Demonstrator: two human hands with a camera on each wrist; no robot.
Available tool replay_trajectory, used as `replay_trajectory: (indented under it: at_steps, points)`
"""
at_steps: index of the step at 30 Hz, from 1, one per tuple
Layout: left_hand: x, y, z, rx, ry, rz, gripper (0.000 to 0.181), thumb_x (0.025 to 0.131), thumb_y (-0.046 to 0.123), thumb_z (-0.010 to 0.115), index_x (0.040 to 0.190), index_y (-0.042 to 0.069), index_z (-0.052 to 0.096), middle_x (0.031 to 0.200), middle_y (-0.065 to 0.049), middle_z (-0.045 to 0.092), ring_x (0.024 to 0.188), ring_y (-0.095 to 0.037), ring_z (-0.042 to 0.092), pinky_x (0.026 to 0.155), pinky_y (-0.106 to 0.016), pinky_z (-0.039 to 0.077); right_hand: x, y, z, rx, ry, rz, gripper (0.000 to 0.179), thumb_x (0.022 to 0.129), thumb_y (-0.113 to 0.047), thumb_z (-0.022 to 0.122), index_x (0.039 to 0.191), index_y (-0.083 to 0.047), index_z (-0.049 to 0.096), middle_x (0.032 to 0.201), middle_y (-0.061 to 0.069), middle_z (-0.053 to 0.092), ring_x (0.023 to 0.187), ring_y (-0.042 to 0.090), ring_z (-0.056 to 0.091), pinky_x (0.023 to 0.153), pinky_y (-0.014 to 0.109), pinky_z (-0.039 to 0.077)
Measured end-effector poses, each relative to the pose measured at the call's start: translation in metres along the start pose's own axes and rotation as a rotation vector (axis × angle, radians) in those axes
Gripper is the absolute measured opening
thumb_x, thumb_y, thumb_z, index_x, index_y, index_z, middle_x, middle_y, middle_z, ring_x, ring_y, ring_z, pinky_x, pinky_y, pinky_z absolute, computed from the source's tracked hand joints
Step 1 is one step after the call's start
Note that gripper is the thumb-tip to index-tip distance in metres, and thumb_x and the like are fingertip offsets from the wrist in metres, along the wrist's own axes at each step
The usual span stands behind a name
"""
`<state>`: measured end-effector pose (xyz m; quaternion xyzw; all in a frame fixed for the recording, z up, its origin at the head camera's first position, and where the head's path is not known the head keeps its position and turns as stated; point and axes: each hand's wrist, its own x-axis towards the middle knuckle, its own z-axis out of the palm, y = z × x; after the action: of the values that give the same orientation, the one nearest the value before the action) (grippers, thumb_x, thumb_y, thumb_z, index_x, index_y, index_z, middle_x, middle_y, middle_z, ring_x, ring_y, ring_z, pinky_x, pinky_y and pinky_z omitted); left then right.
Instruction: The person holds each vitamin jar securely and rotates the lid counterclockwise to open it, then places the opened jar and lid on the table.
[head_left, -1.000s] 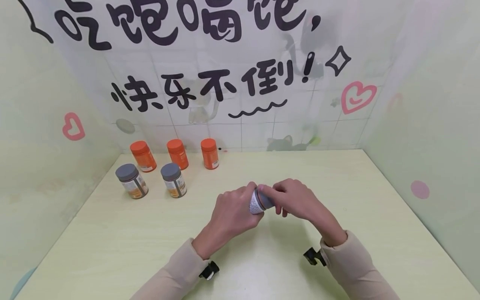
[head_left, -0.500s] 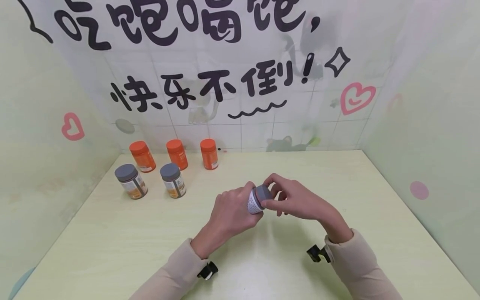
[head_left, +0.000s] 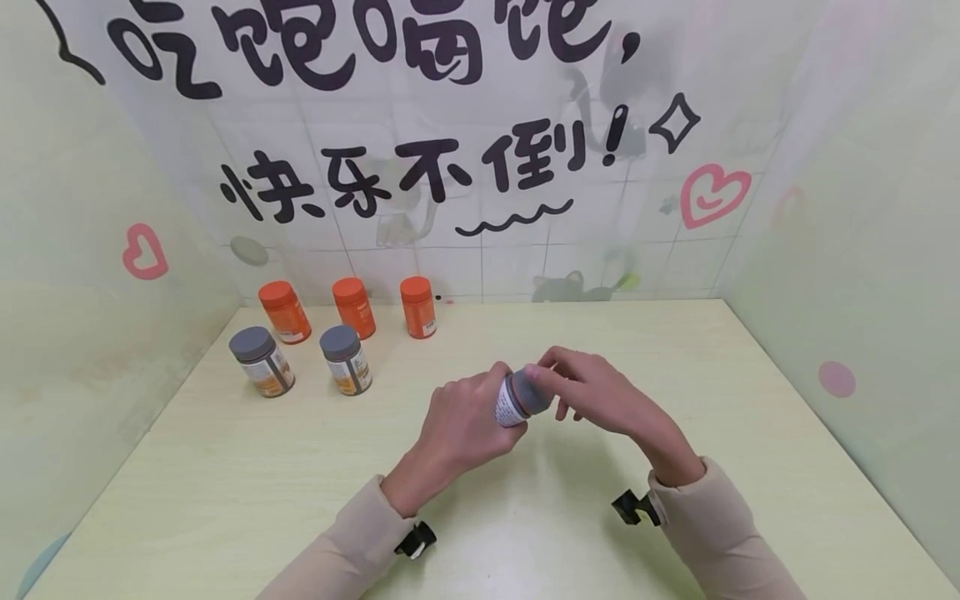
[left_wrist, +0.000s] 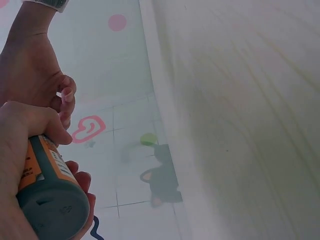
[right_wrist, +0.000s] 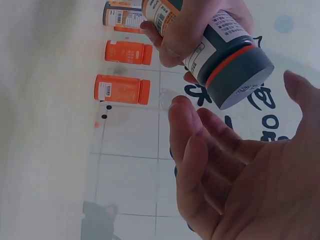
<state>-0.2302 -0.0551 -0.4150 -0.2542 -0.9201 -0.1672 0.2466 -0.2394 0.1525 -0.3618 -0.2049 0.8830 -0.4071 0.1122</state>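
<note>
My left hand grips a supplement jar above the table, tilted with its grey lid to the right. In the left wrist view the fingers wrap its orange-and-white label, and the dark jar base faces the camera. An orange-red ring shows between lid and body in the right wrist view. My right hand is beside the lid, its thumb overlapping it in the head view. In the right wrist view, that hand's thumb and loosely bent fingers stand apart around the lid end.
On the table, two grey-lidded jars, one on the left and one beside it, stand before three orange jars, the rightmost apart from the others. A lettered back wall and side walls enclose the table.
My right hand has come off the lid, spread its fingers around it, then brought its thumb up over the lid's upper side. The left hand and jar have barely moved.
</note>
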Motion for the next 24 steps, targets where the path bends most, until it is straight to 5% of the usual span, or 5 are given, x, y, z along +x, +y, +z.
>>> replay_trajectory:
  at_steps: [4, 8, 16, 24]
  points:
    - [-0.0005, 0.0004, 0.0004, 0.0, 0.006, 0.007, 0.041, 0.068, 0.034, 0.08, 0.097, 0.016, 0.057, 0.068, 0.008, 0.06, 0.049, -0.007, 0.048, 0.043, -0.02, 0.036, 0.002, -0.0003, 0.0039, -0.046, 0.019, 0.054, 0.05, 0.096, -0.062, 0.048, 0.085, -0.016, 0.066, 0.074, 0.002, 0.068, 0.063, 0.019, 0.066, 0.059, 0.039, 0.052]
    - [-0.001, 0.0006, 0.0001, -0.006, 0.007, 0.006, 0.039, 0.068, 0.033, 0.08, 0.095, 0.016, 0.056, 0.066, 0.008, 0.058, 0.048, -0.006, 0.046, 0.042, -0.019, 0.034, 0.0031, 0.0008, 0.005, -0.025, 0.003, 0.05, 0.05, 0.093, -0.061, 0.055, 0.08, -0.013, 0.065, 0.075, 0.007, 0.069, 0.061, 0.02, 0.066, 0.059, 0.038, 0.051]
    - [-0.0004, 0.0006, -0.0009, -0.02, -0.007, -0.013, 0.038, 0.068, 0.032, 0.08, 0.093, 0.016, 0.056, 0.061, 0.008, 0.053, 0.046, -0.005, 0.043, 0.041, -0.02, 0.032, 0.0018, 0.0011, 0.0016, 0.032, -0.04, -0.018, 0.031, 0.091, -0.047, 0.065, 0.101, -0.018, 0.064, 0.085, 0.008, 0.069, 0.066, 0.024, 0.068, 0.061, 0.041, 0.054]
    - [-0.0005, 0.0002, -0.0007, -0.019, -0.013, -0.017, 0.04, 0.068, 0.034, 0.08, 0.094, 0.016, 0.056, 0.062, 0.007, 0.055, 0.047, -0.006, 0.045, 0.042, -0.02, 0.033, -0.0017, 0.0021, -0.0037, 0.063, -0.116, -0.097, 0.039, 0.092, -0.033, 0.068, 0.126, -0.02, 0.055, 0.094, 0.007, 0.068, 0.069, 0.021, 0.068, 0.064, 0.039, 0.057]
